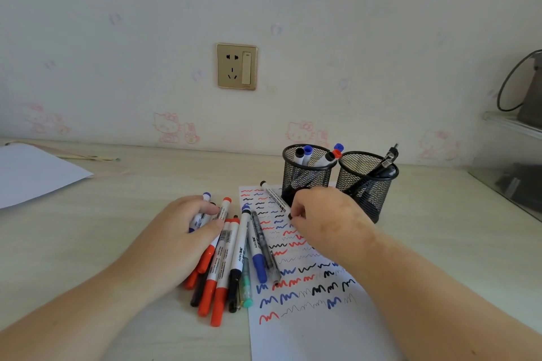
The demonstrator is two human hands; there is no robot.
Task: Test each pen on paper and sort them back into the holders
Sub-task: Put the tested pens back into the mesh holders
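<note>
**Pens, paper and holders: stock at hand**

Landmark throughout: the paper (296, 296), a long sheet lying flat on the desk (123, 190), rows of red, blue and black squiggles down its length. Light and limp; likely to slide unless pressed.

- Left holder (308, 176): black mesh cup on the paper's far right corner. Holds several capped markers, upright or leaning. Stiff, light, tippable if knocked.
- Right holder (366, 184): matching mesh cup, just right of the paper, touching or nearly touching the first. Holds dark pens leaning right.
- Pen pile (225, 261): red, blue and black markers with slimmer pens, lying side by side along the paper's left edge, some overlapping it. Smooth, rigid, light barrels that should roll readily; best taken mid-barrel, one at a time.
- Left hand (181, 231): on the pile's far end, fingers curled round a few markers.
- Right hand (325, 223): over the paper's upper part, before the left holder, fingertips pinched together on a marker (274, 195) at its near end; the marker slants up-left, far tip above the paper's top edge. A pinch nearer the tip would likely give better control for writing.
</note>
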